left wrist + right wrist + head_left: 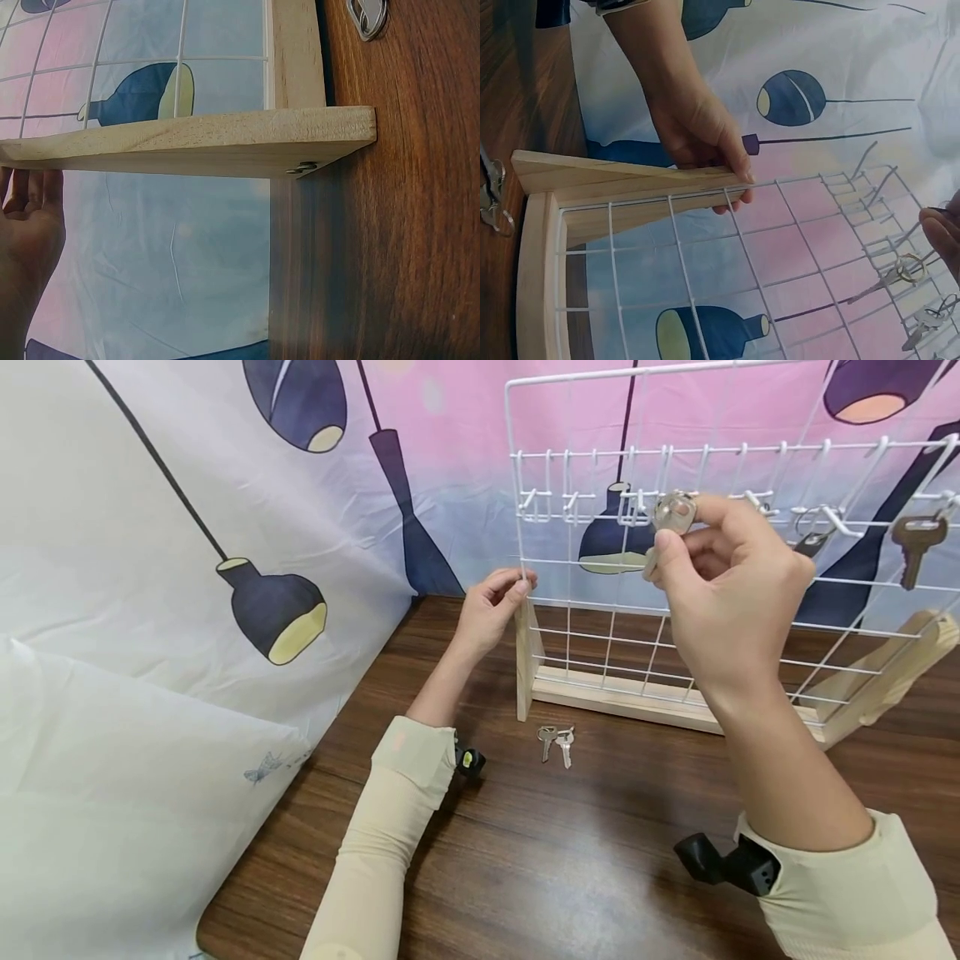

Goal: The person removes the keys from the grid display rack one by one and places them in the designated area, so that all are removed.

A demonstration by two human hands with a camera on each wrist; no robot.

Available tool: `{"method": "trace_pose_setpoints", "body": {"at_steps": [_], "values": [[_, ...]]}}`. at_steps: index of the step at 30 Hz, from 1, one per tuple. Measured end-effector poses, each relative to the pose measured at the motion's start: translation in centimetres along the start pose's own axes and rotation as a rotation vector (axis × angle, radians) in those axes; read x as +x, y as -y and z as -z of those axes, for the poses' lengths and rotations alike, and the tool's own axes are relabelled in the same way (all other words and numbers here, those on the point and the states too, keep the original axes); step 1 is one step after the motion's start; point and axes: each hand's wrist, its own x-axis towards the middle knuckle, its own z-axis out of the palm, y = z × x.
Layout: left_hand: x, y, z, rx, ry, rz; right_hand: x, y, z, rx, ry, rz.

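Observation:
My left hand grips the left side of a white wire grid rack, at the top of its wooden upright. In the right wrist view the thumb of that left hand lies in front of the wood and its fingers behind. My right hand holds a silver key up between thumb and index finger, in front of the row of hooks. Part of the key's blade shows below the thumb. Only the fingertips of the right hand show at the edge of the right wrist view.
A brown key and a dark key hang on the rack's right part. Two silver keys lie on the brown wooden table before the rack. Bare white hooks line the left. A lamp-patterned cloth stands behind.

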Motion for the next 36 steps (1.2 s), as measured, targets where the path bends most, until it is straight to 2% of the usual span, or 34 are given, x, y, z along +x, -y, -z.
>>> {"method": "trace_pose_setpoints", "body": {"at_steps": [1, 4, 9, 12, 18, 24, 27, 29, 34, 36], "values": [[0.0, 0.0, 0.0, 0.000, 0.001, 0.000, -0.1, 0.0, 0.0, 0.001, -0.001, -0.012], [0.1, 0.2, 0.0, -0.002, -0.001, -0.004, -0.6, -0.3, 0.1, -0.044, 0.033, 0.039], [0.5, 2.0, 0.5, -0.015, -0.011, -0.019, -1.7, -0.3, 0.0, -0.074, 0.087, -0.035], [0.8, 2.8, 0.6, -0.013, -0.011, -0.038, -2.3, -0.4, 0.1, -0.056, 0.108, -0.078], [0.9, 2.9, 0.7, -0.009, -0.026, -0.054, -3.3, -1.2, 0.6, 0.033, 0.149, -0.121], [0.9, 3.0, 0.6, -0.028, -0.020, -0.035, -4.6, -2.4, 0.8, 0.021, 0.191, -0.116], [0.9, 2.7, 0.6, -0.039, -0.005, -0.028, -5.2, -3.0, 0.9, -0.001, 0.211, -0.116], [0.7, 2.0, 0.4, -0.037, 0.003, -0.019, -5.6, -3.4, 0.9, -0.023, 0.235, -0.131], [0.1, 0.1, 0.0, -0.009, 0.005, 0.003, -6.4, -4.3, 0.7, -0.057, 0.335, -0.209], [0.1, -0.1, 0.0, 0.000, 0.005, 0.008, -6.6, -4.8, 0.6, -0.064, 0.386, -0.240]]}}
